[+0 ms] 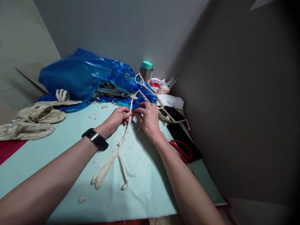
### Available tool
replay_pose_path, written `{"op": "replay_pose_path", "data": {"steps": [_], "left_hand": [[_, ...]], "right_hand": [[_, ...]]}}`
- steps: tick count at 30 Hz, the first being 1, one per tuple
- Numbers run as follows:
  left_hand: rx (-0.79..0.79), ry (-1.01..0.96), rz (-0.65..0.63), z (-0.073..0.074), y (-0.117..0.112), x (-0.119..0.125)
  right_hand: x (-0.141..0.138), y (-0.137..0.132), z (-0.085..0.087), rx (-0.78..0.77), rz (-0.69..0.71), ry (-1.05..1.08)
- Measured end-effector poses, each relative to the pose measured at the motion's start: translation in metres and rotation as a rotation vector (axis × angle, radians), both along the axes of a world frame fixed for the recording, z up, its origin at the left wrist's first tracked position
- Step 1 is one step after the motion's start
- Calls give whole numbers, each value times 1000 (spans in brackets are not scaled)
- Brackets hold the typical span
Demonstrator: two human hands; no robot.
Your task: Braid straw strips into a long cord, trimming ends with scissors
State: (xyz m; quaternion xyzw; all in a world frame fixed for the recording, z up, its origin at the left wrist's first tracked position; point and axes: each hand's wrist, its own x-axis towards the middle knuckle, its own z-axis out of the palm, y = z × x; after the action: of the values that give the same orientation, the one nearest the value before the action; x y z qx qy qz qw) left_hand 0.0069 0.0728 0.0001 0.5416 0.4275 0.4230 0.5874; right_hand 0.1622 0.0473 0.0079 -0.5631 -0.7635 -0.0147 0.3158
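A pale twisted cord of dried plant fibre (pixel 121 142) runs between my two hands over the light green table cover. Its near end splits into loose flat strips of husk (pixel 104 171), while the far part loops up and back behind my right hand. My left hand (pixel 120 115) is closed, pinching the cord at its middle. My right hand (pixel 150 120) is closed too, with thumb and forefinger on a small red piece (pixel 132 114) that looks like thread, against the cord. The fingertips partly hide the red piece.
Behind lies a blue plastic bag (pixel 77 75) with dried strips inside. Coiled braids (pixel 37 120) are on the left. On the right are red-handled scissors (pixel 185 150), a dark flat object (pixel 174 134) and a phone-like device (pixel 174 113). A bottle (pixel 145 70) stands near the wall.
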Motion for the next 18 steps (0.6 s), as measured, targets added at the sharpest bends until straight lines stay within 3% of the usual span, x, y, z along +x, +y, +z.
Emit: {"op": "replay_pose_path", "data": {"steps": [5,8,18], "left_hand": [[14,-29,12,-2,1,-2],[14,-70,14,-3,3,-4],[-38,-148,-27,-2,0,-2]], "right_hand": [[-5,-10,18,101,116,-246],[-7,-14,25,-12,177,-319],[5,-13,39,-313,255,-250]]}}
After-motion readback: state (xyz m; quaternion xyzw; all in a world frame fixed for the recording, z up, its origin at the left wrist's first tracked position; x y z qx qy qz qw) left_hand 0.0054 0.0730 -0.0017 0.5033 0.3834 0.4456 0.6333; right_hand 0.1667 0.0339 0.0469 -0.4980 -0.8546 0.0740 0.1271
